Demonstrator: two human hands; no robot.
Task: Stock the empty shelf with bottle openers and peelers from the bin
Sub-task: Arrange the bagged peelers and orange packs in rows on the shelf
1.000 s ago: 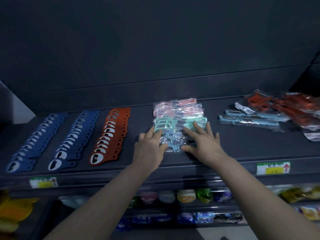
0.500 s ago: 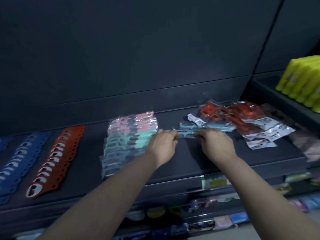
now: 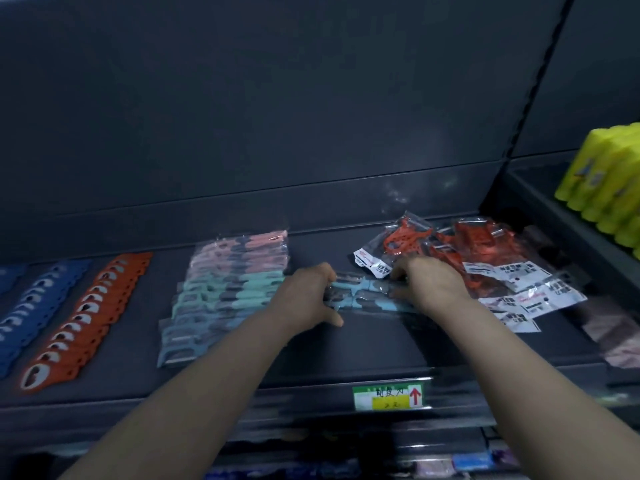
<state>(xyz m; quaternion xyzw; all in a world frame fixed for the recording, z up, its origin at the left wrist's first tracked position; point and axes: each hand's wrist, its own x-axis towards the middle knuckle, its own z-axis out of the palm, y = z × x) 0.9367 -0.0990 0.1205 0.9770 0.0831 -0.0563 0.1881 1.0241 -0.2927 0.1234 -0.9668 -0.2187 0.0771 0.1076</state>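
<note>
Well left of the left grip [image 3: 304,296], blue bottle openers [image 3: 38,303] and orange bottle openers [image 3: 86,320] lie in overlapped rows on the shelf [image 3: 381,348], with a fanned row of bagged peelers [image 3: 225,292] just beside it. The left grip curls onto the left end of the light-blue peelers [image 3: 367,296], which lie flat between both grips; the right grip [image 3: 429,285] closes over their right end, with the red peelers [image 3: 485,251] piled just beyond. The packets look light, floppy and slick, so hold the stiff handles inside, not the loose film edges.
</note>
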